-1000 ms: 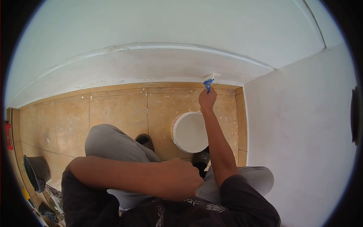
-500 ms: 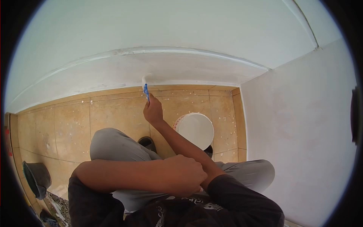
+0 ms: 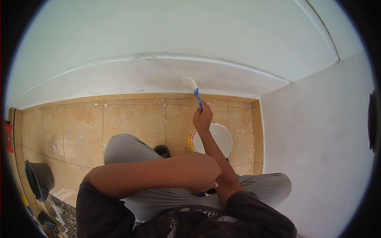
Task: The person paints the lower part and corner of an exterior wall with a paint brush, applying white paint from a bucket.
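In my right hand [image 3: 203,118] is a paintbrush [image 3: 197,96] with a blue handle, gripped in closed fingers. Its pale bristles bend against the low white wall band [image 3: 135,75], just above the floor, by a small wet-looking patch. Crossing in front of my body, my left hand [image 3: 200,170] is closed and lies against my right forearm; its curled fingers are mostly hidden. Below my right hand stands a white bucket [image 3: 226,137] with a pale inside, partly covered by my right forearm.
Tan floor tiles [image 3: 131,119] carry white paint spots. A white side wall [image 3: 313,131] meets the painted wall at the right corner. At the left are a dark bucket [image 3: 41,176] lying tilted and a red object [image 3: 9,139]. My bent knees flank the white bucket.
My right hand has moved the brush to the right along the low wall band. The view has shifted slightly, and my left hand stays against the right forearm.
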`<state>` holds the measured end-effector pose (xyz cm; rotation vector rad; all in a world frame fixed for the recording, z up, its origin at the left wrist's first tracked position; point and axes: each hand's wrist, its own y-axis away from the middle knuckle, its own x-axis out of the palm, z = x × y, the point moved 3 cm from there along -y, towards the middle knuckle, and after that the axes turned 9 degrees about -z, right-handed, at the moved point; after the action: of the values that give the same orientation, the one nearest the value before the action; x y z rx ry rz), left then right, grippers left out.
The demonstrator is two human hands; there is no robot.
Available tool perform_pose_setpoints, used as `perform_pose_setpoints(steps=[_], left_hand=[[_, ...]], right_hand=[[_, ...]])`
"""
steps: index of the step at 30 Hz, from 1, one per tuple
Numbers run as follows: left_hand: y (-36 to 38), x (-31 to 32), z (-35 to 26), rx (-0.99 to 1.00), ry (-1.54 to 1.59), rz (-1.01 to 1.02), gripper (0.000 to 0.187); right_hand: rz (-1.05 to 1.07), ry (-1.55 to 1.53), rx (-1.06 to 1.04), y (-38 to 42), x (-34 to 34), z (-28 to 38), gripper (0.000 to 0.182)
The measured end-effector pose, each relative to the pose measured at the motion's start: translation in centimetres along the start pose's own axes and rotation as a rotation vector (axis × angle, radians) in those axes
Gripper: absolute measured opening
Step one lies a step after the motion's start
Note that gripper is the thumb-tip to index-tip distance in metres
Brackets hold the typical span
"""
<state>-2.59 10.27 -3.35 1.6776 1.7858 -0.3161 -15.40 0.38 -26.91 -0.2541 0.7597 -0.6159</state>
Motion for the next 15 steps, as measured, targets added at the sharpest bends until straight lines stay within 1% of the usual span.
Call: perform_pose_setpoints(steps=[3,6,7,9,10,12,14,15], left_hand=[[0.4,0.0,-0.2,0.008,0.021,-0.054,0.032],[0.5,-0.3,-0.2,-0.007,0.027,0.005,0.033],[0.6,-0.3,-0.2,-0.033,0.025,-0.017,0.033],[0.9,-0.3,-0.2,-0.077,0.017,-0.057,0.035],[1.1,-0.4,-0.3,-0.081,0.019,-0.038,0.036],[1.4,-1.0,-0.7,-0.092,0.021,0.001,0.038],[1.3,-0.9,-0.7,-0.094,-0.004,0.026,0.039],[1.1,-0.8,-0.8,-0.091,-0.015,0.039,0.039]], right_hand=[[-0.101,-0.023,0.038,-1.1,-1.9,-2.3,0.031],[-0.119,0.025,0.225,-2.4,-4.2,-2.7,0.027],[-0.133,0.040,0.249,-2.8,-5.2,-2.4,0.028],[-0.264,0.108,0.277,-3.5,-6.3,-5.4,0.027],[-0.330,0.143,0.291,-3.9,-7.1,-7.3,0.026],[-0.358,0.213,0.307,-5.0,-10.2,-10.9,0.026],[-0.381,0.294,0.422,-6.1,-14.1,-12.1,0.032],[-0.402,0.327,0.393,-6.8,-15.3,-13.0,0.032]])
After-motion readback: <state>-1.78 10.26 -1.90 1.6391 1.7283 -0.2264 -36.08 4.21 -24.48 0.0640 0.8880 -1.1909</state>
